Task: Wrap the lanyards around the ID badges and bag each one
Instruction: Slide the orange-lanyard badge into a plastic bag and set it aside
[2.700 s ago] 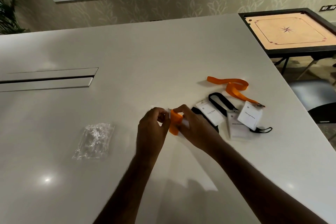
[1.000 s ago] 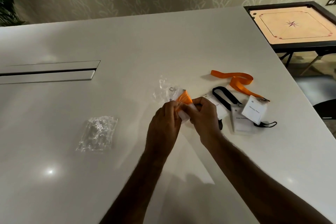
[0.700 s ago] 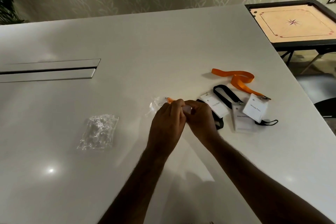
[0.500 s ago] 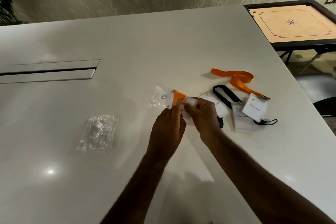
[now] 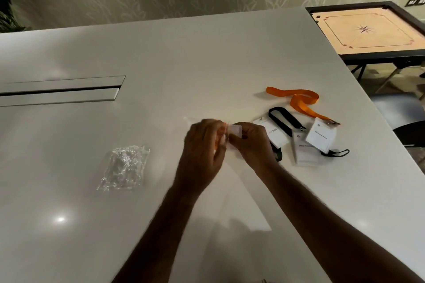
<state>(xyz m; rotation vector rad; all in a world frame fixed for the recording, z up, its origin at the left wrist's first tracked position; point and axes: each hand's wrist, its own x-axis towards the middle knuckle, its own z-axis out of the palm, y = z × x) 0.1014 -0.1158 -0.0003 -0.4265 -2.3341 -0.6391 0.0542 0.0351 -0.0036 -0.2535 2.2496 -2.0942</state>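
Badge [image 5: 235,130] (orange-wrapped, blurred) sits pinched between left hand [image 5: 203,151] and right hand [image 5: 251,142].

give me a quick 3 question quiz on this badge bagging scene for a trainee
1. True or false: the pile of bags lies to the left of both hands.
2. How many badges lie loose on the table, to the right of the hands?
A. one
B. three
C. five
3. What colour is the lanyard lying farthest from the person?

Key
1. True. The left hand and right hand are together at mid-table, with the pile well to their left.
2. B. One badge sits beside the right hand, a second and a third further right.
3. Orange.
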